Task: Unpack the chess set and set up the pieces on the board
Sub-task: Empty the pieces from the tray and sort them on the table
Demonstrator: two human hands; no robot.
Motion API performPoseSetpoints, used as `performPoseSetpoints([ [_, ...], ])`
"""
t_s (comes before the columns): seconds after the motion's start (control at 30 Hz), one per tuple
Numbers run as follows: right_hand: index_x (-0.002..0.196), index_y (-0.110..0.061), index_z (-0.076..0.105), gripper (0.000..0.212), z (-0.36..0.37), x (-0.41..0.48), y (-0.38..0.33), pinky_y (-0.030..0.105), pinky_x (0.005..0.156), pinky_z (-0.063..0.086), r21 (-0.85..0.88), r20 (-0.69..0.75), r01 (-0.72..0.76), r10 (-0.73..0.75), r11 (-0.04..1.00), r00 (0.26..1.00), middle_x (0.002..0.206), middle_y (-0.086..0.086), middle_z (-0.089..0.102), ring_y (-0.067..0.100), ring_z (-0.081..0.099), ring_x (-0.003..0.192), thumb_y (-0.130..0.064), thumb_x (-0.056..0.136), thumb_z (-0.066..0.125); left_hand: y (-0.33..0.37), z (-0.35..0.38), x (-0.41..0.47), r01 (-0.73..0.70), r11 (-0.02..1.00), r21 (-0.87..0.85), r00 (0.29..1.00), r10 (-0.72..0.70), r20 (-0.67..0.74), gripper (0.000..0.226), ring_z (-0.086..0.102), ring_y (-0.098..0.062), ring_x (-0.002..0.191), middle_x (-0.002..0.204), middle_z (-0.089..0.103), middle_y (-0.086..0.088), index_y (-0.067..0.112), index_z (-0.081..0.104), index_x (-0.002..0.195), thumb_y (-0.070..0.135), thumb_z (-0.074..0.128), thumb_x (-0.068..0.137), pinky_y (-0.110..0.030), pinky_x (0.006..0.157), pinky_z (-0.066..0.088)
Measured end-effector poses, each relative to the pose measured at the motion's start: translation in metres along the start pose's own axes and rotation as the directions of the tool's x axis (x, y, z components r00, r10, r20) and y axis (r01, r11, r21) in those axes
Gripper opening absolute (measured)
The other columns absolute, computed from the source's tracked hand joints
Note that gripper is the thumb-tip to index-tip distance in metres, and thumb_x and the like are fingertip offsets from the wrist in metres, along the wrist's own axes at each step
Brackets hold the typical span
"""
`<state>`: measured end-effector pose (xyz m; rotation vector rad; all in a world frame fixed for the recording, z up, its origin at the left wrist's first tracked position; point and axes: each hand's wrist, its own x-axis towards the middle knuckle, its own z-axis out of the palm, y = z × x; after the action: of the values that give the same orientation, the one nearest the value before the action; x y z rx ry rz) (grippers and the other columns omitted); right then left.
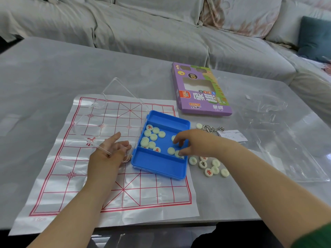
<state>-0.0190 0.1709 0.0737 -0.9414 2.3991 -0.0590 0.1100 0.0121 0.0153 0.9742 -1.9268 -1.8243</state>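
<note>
Head view. Printed on the purple box [202, 90], flat on the table [53, 77] beyond the tray: "XCPAI" on an orange tag, large "象棋", the same again smaller toward the near edge, "XIANG QI" along the side. On the board [114, 185], a creased plastic sheet with a red grid: one red character, "汉", by the left hand, and faint print at the near-left corner, too blurred to read. In the blue tray [159, 167], set on the board's right half with its clear lid [111, 108] swung open to the left: pale round pieces [152, 138] in the middle compartment, two face up with red "兵". On the table just right of the tray: loose pieces [208, 167], among them a black "車" and a red "相". One more farther back, beside a wire puzzle [212, 128] and a paper slip [232, 136], its text too small to read.

Left hand [105, 154]: over the board at the lid's near edge, fingers straight and loosely spread, gripping nothing. Right hand [195, 142]: reaching into the tray from the right, fingers curled down over pieces by the right wall. Pinching one or only touching, impossible to tell. Green sleeve [313, 237] at the right arm's near end.

Grey glossy table, crumpled clear wrap [268, 131] on its right side. Behind, a pale covered sofa [143, 24] with a teal cushion [315, 36].
</note>
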Motion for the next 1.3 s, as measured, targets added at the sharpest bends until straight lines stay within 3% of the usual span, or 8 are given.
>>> performPoseSetpoints([
  [0.23, 0.118, -0.018, 0.056, 0.032, -0.002, 0.006, 0.002, 0.018, 0.075, 0.039, -0.024, 0.043, 0.007, -0.006, 1.000, 0.999, 0.104, -0.002, 0.055, 0.009, 0.048, 0.086, -0.023, 0.087, 0.060, 0.000, 0.001, 0.000, 0.005, 1.000, -0.007, 1.000, -0.005, 0.003, 0.041, 0.047, -0.006, 0.092, 0.103, 0.056, 0.006, 0.025, 0.046, 0.130, 0.009, 0.050, 0.092, -0.005, 0.057, 0.037],
  [0.37, 0.117, -0.017, 0.055, 0.027, 0.000, 0.009, 0.004, 0.022, 0.081, 0.043, -0.080, 0.038, -0.018, 0.021, 0.997, 0.999, 0.109, 0.001, 0.055, 0.011, 0.048, 0.089, -0.018, 0.089, 0.054, 0.001, 0.000, 0.000, 0.003, 1.000, 0.006, 1.000, -0.003, 0.001, 0.042, 0.047, -0.003, 0.083, 0.100, 0.055, 0.007, 0.025, 0.046, 0.131, 0.010, 0.050, 0.092, 0.000, 0.048, 0.038],
  [0.63, 0.111, -0.015, 0.057, 0.024, 0.000, 0.011, 0.002, 0.022, 0.079, 0.042, -0.046, 0.057, -0.039, 0.041, 0.998, 0.998, 0.095, -0.005, 0.050, 0.011, 0.047, 0.086, -0.025, 0.090, 0.054, 0.000, 0.001, 0.000, -0.007, 1.000, 0.006, 1.000, 0.007, 0.007, 0.042, 0.046, -0.006, 0.092, 0.102, 0.054, 0.008, 0.024, 0.046, 0.131, 0.010, 0.050, 0.092, -0.008, 0.061, 0.038],
  [0.87, 0.084, -0.019, 0.050, 0.011, 0.002, 0.013, 0.000, 0.016, 0.055, 0.033, -0.110, 0.065, -0.036, 0.043, 0.993, 0.997, 0.081, -0.005, 0.049, 0.014, 0.045, 0.075, -0.021, 0.084, 0.061, 0.000, 0.001, 0.000, -0.007, 1.000, 0.017, 1.000, 0.007, -0.003, 0.041, 0.047, -0.007, 0.092, 0.107, 0.058, 0.006, 0.025, 0.047, 0.130, 0.012, 0.051, 0.091, -0.010, 0.066, 0.036],
  [0.93, 0.072, -0.023, 0.043, 0.022, 0.003, 0.012, 0.000, 0.016, 0.053, 0.033, -0.087, 0.058, -0.029, 0.034, 0.996, 0.998, 0.074, -0.007, 0.046, 0.010, 0.043, 0.065, -0.020, 0.084, 0.061, 0.000, 0.001, 0.000, -0.006, 1.000, 0.019, 1.000, 0.006, -0.005, 0.041, 0.047, -0.006, 0.091, 0.109, 0.058, 0.005, 0.025, 0.047, 0.130, 0.012, 0.052, 0.091, -0.010, 0.066, 0.036],
  [1.03, 0.083, -0.020, 0.046, 0.015, 0.007, 0.011, 0.000, 0.016, 0.056, 0.033, -0.070, 0.034, 0.019, -0.016, 0.997, 0.999, 0.083, -0.005, 0.048, 0.011, 0.045, 0.071, -0.017, 0.085, 0.060, -0.001, 0.001, 0.000, -0.005, 1.000, 0.011, 1.000, 0.006, -0.006, 0.041, 0.048, -0.007, 0.092, 0.108, 0.058, 0.005, 0.025, 0.047, 0.130, 0.011, 0.052, 0.091, -0.009, 0.064, 0.037],
  [1.13, 0.092, -0.017, 0.053, 0.011, 0.004, 0.006, 0.007, 0.013, 0.061, 0.036, 0.118, -0.111, 0.016, -0.003, 0.993, 0.994, 0.084, -0.009, 0.050, 0.008, 0.047, 0.077, -0.019, 0.085, 0.061, -0.001, 0.000, 0.000, -0.006, 1.000, -0.004, 1.000, 0.006, 0.009, 0.041, 0.050, -0.008, 0.092, 0.107, 0.058, 0.005, 0.025, 0.047, 0.130, 0.010, 0.051, 0.092, -0.010, 0.062, 0.040],
  [1.3, 0.087, -0.017, 0.055, 0.005, -0.005, -0.004, 0.044, 0.015, 0.057, 0.039, 0.496, -0.360, -0.059, 0.267, 0.867, 0.894, 0.070, -0.010, 0.051, 0.003, 0.046, 0.060, -0.018, 0.087, 0.060, 0.000, 0.001, -0.001, -0.015, 1.000, -0.018, 1.000, 0.015, 0.006, 0.041, 0.051, -0.011, 0.095, 0.105, 0.058, 0.005, 0.024, 0.048, 0.129, 0.008, 0.051, 0.091, -0.018, 0.072, 0.044],
])
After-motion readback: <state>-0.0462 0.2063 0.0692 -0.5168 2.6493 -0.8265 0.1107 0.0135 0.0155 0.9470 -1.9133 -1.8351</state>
